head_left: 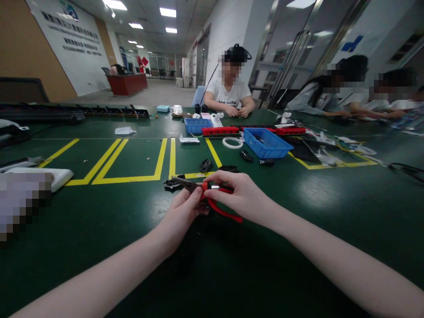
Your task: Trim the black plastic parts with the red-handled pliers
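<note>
Red-handled pliers (225, 213) are held over the green table, their metal jaws pointing left. My left hand (185, 210) is closed around the pliers near the joint, thumb on top. My right hand (235, 190) pinches a small cylinder with a silver band (215, 187) against the pliers' red part; its far end is hidden by the fingers. Just beyond the jaws lies a black plastic part (172, 183). Farther back are another black part (206, 165) and a black clip-like piece (246, 155).
A large blue bin (281, 148) and a small blue bin (198, 126) stand beyond my hands, near red strips (220, 131) and a white ring (232, 142). A white object (61, 176) lies left. A person (228, 92) sits opposite; others sit at right.
</note>
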The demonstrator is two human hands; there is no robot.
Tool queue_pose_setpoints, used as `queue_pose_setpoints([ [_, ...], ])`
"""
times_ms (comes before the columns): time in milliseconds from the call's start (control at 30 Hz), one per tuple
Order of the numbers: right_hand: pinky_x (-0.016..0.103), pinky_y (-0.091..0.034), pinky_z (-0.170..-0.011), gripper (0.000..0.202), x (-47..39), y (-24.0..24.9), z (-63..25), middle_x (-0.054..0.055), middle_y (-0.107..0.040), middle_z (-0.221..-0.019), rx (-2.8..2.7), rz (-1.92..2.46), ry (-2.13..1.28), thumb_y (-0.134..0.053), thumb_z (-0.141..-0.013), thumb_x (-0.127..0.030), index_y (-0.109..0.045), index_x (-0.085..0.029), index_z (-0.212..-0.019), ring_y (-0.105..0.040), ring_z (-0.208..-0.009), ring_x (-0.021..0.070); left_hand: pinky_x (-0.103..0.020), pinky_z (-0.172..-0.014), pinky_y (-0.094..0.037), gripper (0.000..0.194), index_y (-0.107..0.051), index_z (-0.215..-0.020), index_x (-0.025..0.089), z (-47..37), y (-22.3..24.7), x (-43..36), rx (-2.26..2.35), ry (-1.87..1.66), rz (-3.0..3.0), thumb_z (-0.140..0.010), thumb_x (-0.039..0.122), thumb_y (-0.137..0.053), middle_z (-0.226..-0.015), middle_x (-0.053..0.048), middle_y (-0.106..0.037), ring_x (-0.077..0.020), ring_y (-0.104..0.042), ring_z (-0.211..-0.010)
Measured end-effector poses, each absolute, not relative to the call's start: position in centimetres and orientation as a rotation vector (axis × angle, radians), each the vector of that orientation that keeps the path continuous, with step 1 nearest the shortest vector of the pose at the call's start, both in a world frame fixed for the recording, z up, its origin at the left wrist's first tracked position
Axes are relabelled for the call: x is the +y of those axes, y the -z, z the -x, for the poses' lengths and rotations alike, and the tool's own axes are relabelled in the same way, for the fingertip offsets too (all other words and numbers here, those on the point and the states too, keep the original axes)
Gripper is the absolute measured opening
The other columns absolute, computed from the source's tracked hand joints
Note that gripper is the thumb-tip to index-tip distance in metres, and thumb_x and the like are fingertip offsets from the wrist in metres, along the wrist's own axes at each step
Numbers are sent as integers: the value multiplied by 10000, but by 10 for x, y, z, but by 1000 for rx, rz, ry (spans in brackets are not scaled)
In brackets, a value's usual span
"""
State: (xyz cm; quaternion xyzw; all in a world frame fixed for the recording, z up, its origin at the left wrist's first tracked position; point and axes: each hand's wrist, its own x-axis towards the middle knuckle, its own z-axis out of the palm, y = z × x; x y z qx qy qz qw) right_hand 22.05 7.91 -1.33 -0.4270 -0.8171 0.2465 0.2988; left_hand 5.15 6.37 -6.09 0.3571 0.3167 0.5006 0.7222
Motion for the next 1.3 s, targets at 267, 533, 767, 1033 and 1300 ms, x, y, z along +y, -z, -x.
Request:
queue_pose_setpoints([
  [267,243,-467,-669,241,95,27,-229,27,-717,-847,-2305,895,-505,-491,-979,-316,-661,-161,-1053,-645,-720,122,-243,-608,-462,254,-659,-1035,137,-51,57,60,713,-1072,-811,-875,326,-717,-917,-75,-681,-178,-642,-798],
  [533,467,-506,-871,744,71,21,-216,151,-658,-1188,-2477,1154,17,-743,-708,-602,-566,-145,-1268,-615,-1050,308,-259,-650,-486,334,-658,-1086,154,-49,59,63,803,-1153,-792,-846,375,-730,-996,-82,-695,-178,-642,-814],
  [767,486,-505,-926,731,63,37,-206,194,-594,-1267,-2470,1225,161,-700,-707,-313,-465,-68,-1354,-551,-1133,338,-339,-811,-545,393,-666,-1054,175,-51,59,64,879,-1223,-978,-690,178,-814,-1015,-67,-719,-242,-680,-945],
  [1033,486,-495,-909,667,63,36,-208,208,-610,-1229,-2427,1081,246,-660,-743,-307,-485,-47,-1331,-552,-1106,336,-366,-855,-553,350,-655,-985,168,-48,53,64,900,-1287,-1114,-660,148,-784,-917,-49,-723,-242,-697,-924],
  [1300,481,-485,-873,700,61,38,-206,227,-612,-1217,-2470,1113,305,-657,-762,-315,-468,-23,-1370,-549,-1086,350,-389,-910,-531,340,-657,-959,160,-51,51,63,927,-1289,-1056,-638,123,-765,-930,-51,-730,-253,-691,-968],
])
